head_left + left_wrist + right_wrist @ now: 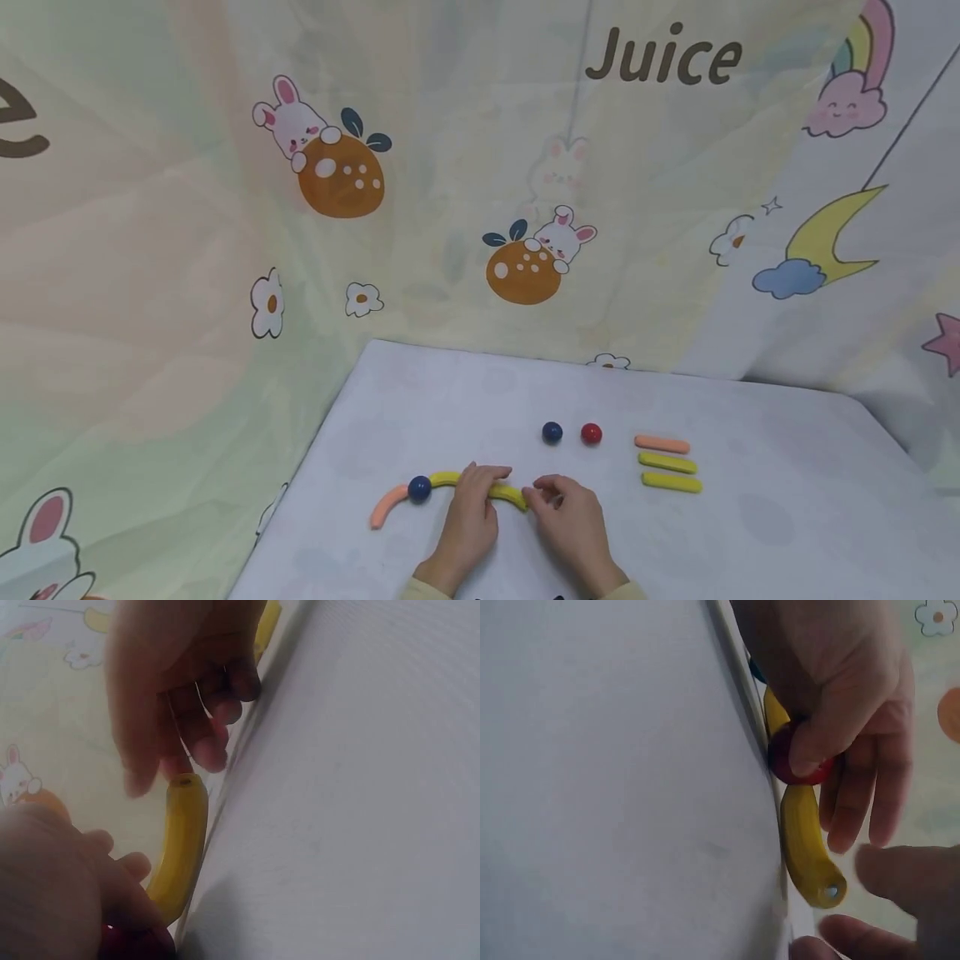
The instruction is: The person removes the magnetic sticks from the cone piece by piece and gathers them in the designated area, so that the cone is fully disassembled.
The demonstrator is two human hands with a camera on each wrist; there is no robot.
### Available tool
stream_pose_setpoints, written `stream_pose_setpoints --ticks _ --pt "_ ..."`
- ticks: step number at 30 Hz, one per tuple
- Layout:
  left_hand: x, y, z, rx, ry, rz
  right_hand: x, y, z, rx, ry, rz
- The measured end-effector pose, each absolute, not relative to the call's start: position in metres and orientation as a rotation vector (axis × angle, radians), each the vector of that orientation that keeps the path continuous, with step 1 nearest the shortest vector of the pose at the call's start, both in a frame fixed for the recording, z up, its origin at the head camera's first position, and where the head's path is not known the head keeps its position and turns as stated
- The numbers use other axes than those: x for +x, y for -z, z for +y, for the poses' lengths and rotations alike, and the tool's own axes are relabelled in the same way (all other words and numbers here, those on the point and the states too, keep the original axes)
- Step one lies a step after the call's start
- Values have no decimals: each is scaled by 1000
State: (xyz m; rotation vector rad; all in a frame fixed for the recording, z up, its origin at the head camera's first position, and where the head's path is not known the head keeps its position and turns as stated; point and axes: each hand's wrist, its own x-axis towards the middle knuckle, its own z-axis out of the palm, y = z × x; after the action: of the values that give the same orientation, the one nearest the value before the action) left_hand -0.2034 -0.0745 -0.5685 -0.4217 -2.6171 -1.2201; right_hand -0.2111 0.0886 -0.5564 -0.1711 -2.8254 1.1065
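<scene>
Near the front of the worktop (765, 546), just to the right of your left hand (474, 504), there's the yellow curved piece (508, 494), one end against the red ball (780, 754), the other free! Your left hand pinches that ball, thumb laid over it, while your right hand (572, 517) waits at the free end, thumb and fingers apart; whether a fingertip touches, you can't tell from here. The piece looks light and stiff, smooth plastic by the sheen, so expect a little slip but hardly any give; breakage seems unlikely. The weak spot, you'd judge, is the joint at the ball, so steady the ball and take the piece by its sides near the free end, leaving the end face with its small round spot uncovered. Now the line of it: the long axis runs left to right and bows away from you, the free tip bending rightward and back toward your body. It carries on the arch from the orange curved piece (388, 507) through the blue ball (419, 489) and the other yellow curve (446, 479).
</scene>
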Motion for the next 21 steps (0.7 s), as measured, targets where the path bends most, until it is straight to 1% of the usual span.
stream_pose_setpoints --ticks 5,13,21 --pt "-203 566 -74 -410 1172 -2636 -201 555 88 -43 -942 -2910" --pt "-202 565 -75 -304 808 -2728 -201 561 93 -189 -884 -2899" --pt "-204 566 -76 -279 750 -2697 -197 562 97 -248 -924 -2809"
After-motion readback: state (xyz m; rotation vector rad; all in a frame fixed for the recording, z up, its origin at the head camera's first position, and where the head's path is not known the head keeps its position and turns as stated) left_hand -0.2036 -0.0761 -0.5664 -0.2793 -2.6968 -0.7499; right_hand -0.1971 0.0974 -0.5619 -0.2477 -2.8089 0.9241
